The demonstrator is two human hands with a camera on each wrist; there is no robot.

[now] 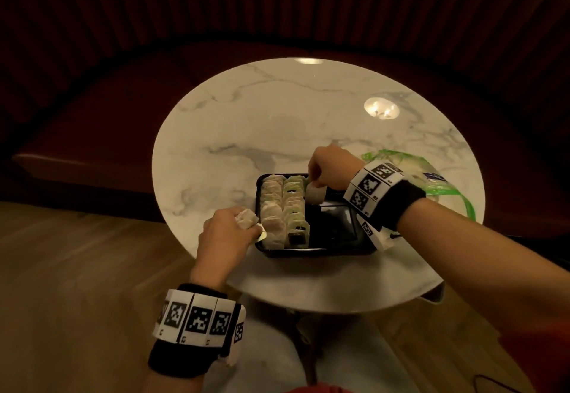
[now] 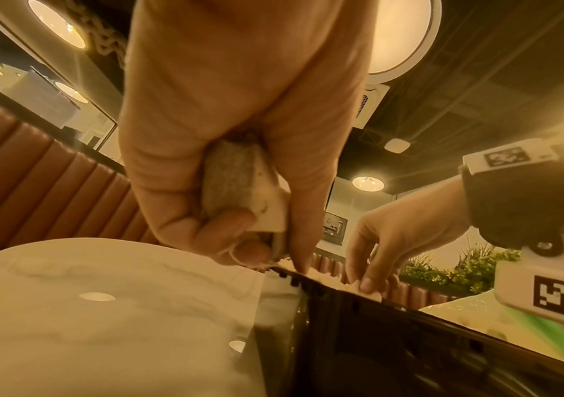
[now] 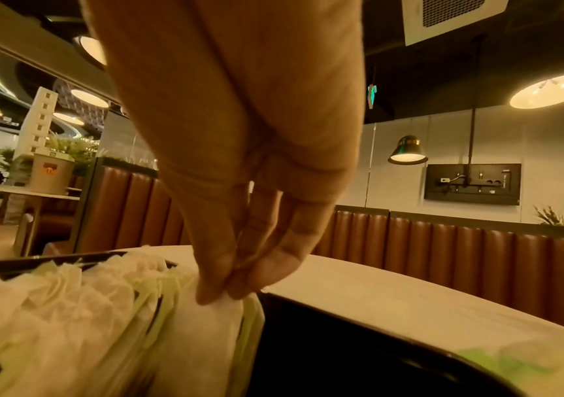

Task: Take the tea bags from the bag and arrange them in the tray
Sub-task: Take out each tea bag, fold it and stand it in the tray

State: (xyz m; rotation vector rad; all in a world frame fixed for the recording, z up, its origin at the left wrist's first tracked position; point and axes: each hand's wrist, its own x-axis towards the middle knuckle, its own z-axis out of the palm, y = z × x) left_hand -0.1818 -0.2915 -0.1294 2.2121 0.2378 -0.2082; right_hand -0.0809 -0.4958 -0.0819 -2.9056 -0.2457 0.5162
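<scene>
A glossy, grey-veined marble-look counter [image 1: 277, 121] carries a shiny black plastic tray [image 1: 336, 250] of matt, fibrous paper tea bags [image 1: 282, 204], beside a thin, crinkled green-and-clear plastic bag [image 1: 431, 179]; the floor [image 1: 77, 253] looks like wood.

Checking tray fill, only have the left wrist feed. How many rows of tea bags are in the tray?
Observer: Two rows of tea bags stand in the left part of the black rectangular plastic tray.
Operator: Right hand doing what?
Observer: The right hand pinches a white paper tea bag by its top, beside the second row.
Operator: Source bag?
Observer: The clear plastic bag with green handles lies on the round marble table, right of the tray.
</scene>
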